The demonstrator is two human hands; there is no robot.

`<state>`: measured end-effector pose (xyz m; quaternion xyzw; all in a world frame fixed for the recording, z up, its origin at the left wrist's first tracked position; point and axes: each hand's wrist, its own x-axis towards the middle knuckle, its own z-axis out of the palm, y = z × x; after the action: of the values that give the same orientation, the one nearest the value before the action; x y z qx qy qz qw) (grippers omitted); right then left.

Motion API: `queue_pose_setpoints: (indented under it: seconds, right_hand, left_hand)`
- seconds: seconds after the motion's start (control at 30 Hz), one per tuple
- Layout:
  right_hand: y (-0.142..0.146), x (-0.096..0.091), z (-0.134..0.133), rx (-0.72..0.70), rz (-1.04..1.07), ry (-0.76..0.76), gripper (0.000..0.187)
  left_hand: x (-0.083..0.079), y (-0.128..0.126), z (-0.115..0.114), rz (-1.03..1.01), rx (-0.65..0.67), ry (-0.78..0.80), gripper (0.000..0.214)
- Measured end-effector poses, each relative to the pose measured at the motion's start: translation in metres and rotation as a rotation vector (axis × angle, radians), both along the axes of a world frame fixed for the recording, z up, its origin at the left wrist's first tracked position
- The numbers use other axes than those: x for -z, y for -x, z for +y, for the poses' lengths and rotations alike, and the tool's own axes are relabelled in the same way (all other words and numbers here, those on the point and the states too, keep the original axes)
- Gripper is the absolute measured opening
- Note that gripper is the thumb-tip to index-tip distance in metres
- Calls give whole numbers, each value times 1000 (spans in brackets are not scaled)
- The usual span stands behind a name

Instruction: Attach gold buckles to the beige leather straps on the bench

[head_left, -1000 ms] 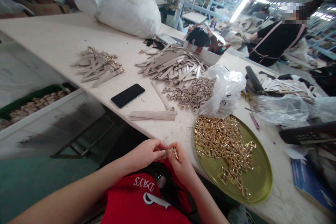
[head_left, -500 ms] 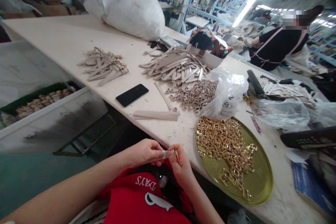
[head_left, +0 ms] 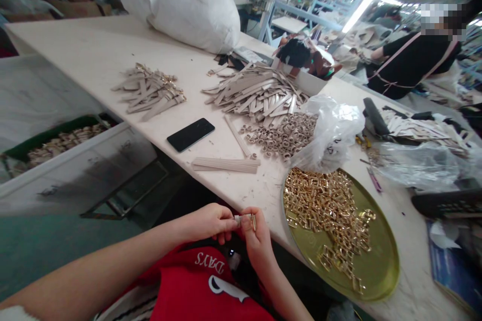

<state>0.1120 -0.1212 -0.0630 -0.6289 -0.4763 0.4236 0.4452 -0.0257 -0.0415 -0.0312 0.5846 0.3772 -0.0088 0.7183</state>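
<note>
Now pinches a narrow beige leather-like strap [head_left: 237,219] with gold metal fitting [head_left: 254,222] between left hand [head_left: 215,221] and right hand [head_left: 257,235] beside the off-white desk [head_left: 90,45], likely light, pliable, best gripped by its flat faces.

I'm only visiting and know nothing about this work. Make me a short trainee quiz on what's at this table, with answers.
1. True or false: the phone lies on the table.
2. Where is the big heap of gold pieces?
A) In a glass jar
B) On the tray
C) On the floor
3. Fill the gap: one gold piece is held in the person's ____ hand.

Key: 1. True. 2. B. 3. right; the right hand is also the one nearer the tray.
</note>
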Motion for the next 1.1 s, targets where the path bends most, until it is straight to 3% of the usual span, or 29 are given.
queue_pose_setpoints:
  seconds: [0.13, 0.23, 0.4, 0.53, 0.67, 0.8, 0.97, 1.1]
  right_hand:
    - [-2, -7, 2, -56, 110, 3, 26]
    - [-7, -10, 5, -69, 64, -33, 29]
    - [-21, -9, 26, 63, -149, -139, 25]
    - [-31, -6, 61, 122, -177, -176, 25]
    - [-41, -3, 92, 172, -471, -112, 27]
    - [-46, 8, 102, 199, -746, -137, 32]
    - [-47, 18, 99, 214, -806, -205, 28]
    - [-46, 14, 99, 185, -828, -179, 26]
  left_hand:
    - [-5, -5, 0, -23, -8, -73, 42]
    - [-14, -4, 5, 10, 47, -171, 41]
    - [-26, -6, 28, 110, 110, -577, 36]
    - [-21, -21, 60, 192, 99, -927, 35]
    - [-15, -34, 98, 269, 102, -1128, 31]
    - [-16, -41, 144, 416, 13, -1177, 29]
    - [-8, -57, 205, 635, -168, -1129, 40]
    - [2, -67, 227, 723, -258, -1080, 51]
